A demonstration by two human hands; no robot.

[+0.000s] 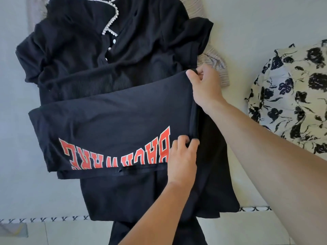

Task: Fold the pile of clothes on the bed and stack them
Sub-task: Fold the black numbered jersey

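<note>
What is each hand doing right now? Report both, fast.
Left hand: closed, pinching the near right edge of the black shirt with orange letters.
Right hand: closed, gripping that shirt's far right corner.

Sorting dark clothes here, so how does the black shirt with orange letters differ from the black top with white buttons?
The lettered shirt is nearer, partly folded and held at its edge by both hands, left hand and right hand; the buttoned top lies rumpled beyond it, untouched. The lettered shirt bears orange print; the buttoned top has pale beaded trim. Both are black and lie on the bed.
</note>
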